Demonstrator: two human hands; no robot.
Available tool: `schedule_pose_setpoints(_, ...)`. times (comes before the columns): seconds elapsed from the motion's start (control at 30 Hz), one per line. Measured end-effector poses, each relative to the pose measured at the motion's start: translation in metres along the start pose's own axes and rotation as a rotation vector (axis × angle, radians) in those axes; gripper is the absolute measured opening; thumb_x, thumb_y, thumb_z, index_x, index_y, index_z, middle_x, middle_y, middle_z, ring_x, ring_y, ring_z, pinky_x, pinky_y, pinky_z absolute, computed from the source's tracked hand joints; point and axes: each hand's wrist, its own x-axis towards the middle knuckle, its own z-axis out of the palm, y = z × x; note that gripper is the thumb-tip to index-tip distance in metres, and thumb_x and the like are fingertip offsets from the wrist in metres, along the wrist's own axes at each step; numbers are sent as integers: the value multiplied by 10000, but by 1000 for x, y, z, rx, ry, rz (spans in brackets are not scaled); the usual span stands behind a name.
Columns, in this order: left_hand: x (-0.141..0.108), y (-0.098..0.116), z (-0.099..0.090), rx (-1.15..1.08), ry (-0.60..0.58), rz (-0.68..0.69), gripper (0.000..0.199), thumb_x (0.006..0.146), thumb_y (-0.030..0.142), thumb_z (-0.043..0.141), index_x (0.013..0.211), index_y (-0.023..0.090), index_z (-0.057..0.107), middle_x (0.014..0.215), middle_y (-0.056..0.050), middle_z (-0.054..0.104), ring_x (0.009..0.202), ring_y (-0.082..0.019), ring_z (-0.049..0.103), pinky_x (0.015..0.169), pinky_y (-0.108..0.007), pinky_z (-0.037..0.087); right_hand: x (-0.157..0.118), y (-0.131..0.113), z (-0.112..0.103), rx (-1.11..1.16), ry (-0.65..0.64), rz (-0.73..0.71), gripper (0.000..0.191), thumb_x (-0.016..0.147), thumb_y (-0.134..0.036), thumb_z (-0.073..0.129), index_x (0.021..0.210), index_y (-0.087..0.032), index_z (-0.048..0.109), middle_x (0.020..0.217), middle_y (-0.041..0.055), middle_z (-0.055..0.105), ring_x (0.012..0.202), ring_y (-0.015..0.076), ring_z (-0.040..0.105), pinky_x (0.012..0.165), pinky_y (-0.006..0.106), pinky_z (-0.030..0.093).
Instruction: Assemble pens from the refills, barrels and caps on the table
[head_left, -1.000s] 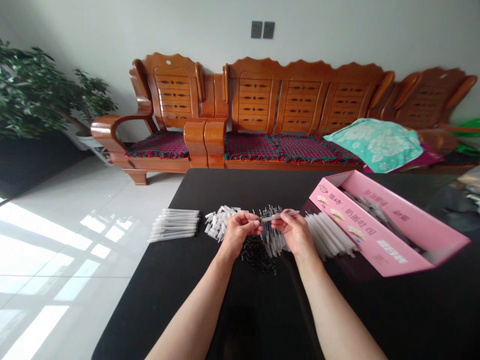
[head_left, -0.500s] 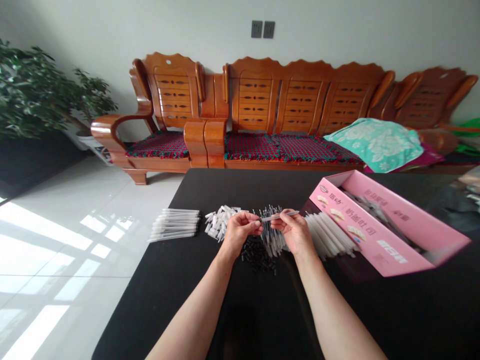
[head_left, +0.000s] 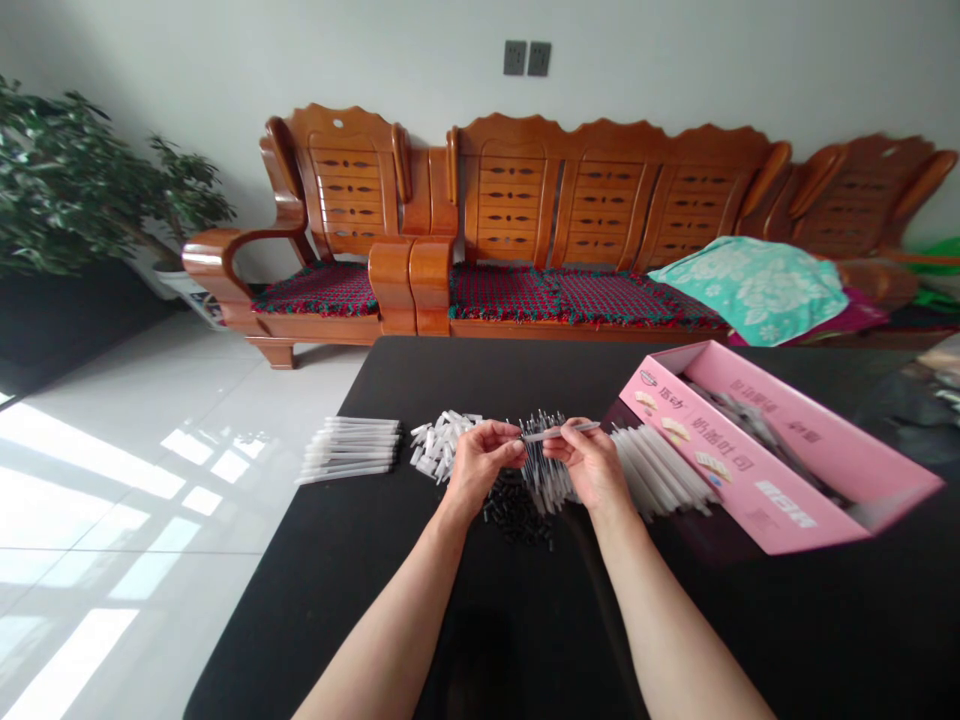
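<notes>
Held almost level over the table is a slim, greyish-white pen. My right hand pinches it along its right part. At its left end the fingertips of my left hand are closed; any small part between them is too small to make out. Under and behind the hands lies a bundle of pen refills with thin metal tips. Small black plugs are heaped nearer to me. Beside my left hand is a pile of white pen caps. Whitish pen barrels lie right of my right hand.
A row of white pens lies at the left of the black table. An open pink box with grey items in it stands at the right. Behind are a wooden sofa and a teal cloth.
Hardly anything differs. The left fingertips have closed slightly about the pen's left end; both hands and the pen stay in nearly the same place.
</notes>
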Motion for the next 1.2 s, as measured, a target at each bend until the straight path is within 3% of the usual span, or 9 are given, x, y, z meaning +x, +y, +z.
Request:
schedule_pose_setpoints(0.17, 1, 2, -8, 153, 4, -35, 463, 782, 564, 673, 783, 101, 664, 632, -44, 645, 469, -107, 595, 378, -170, 431, 0, -1, -1, -1, -3, -12, 241, 684, -239, 838, 800, -181, 635, 731, 46, 768, 617, 186, 739, 581, 270, 633)
schedule_pose_setpoints(0.27, 2, 0, -9, 221, -30, -54, 454, 787, 557, 665, 721, 108, 656, 580, -34, 622, 413, -90, 553, 330, -156, 365, 0, 0, -1, -15, -12, -9, 243, 685, -245, 838, 795, -179, 633, 731, 49, 767, 615, 190, 738, 588, 276, 635)
schedule_pose_setpoints(0.47, 1, 0, -5, 169, -2, -70, 382, 699, 476, 766, 671, 128, 613, 571, -24, 632, 416, -95, 556, 360, -176, 416, -1, 1, 1, -65, -29, -10, 229, 701, -255, 826, 787, -180, 627, 744, 57, 771, 580, 177, 729, 584, 263, 627)
schedule_pose_setpoints(0.73, 2, -1, -2, 107, -11, -8, 396, 613, 392, 849, 814, 125, 635, 583, -12, 645, 492, -128, 616, 463, -215, 520, 0, 0, 2, -64, 2, -14, 262, 678, -262, 842, 788, -184, 618, 700, 46, 763, 552, 178, 722, 563, 263, 625)
schedule_pose_setpoints(0.9, 1, -3, -4, 249, 0, -45, 454, 786, 567, 657, 719, 118, 641, 566, -29, 616, 389, -92, 541, 310, -160, 365, -1, 1, 2, -70, -8, -13, 250, 688, -263, 835, 790, -179, 622, 725, 57, 766, 567, 180, 725, 567, 262, 623)
schedule_pose_setpoints(1.0, 2, -4, -5, 276, -6, -49, 443, 777, 552, 673, 675, 124, 627, 527, -16, 592, 350, -70, 492, 296, -147, 316, -1, 1, 2, -74, -12, -13, 249, 688, -264, 834, 792, -181, 623, 723, 51, 766, 565, 183, 726, 564, 268, 624)
schedule_pose_setpoints(1.1, 3, -3, -5, 211, -4, -17, 369, 673, 452, 799, 726, 131, 626, 531, 3, 594, 402, -83, 530, 357, -156, 401, -1, 2, 2, -72, -9, -12, 262, 682, -268, 840, 794, -181, 620, 713, 50, 763, 565, 186, 727, 563, 268, 625)
schedule_pose_setpoints(1.2, 3, -3, -4, 175, 1, 11, 415, 637, 434, 830, 864, 138, 647, 622, -3, 635, 477, -111, 590, 400, -185, 467, -1, 2, 2, -68, -3, -9, 270, 678, -273, 845, 795, -186, 618, 712, 46, 764, 565, 184, 726, 563, 266, 626)
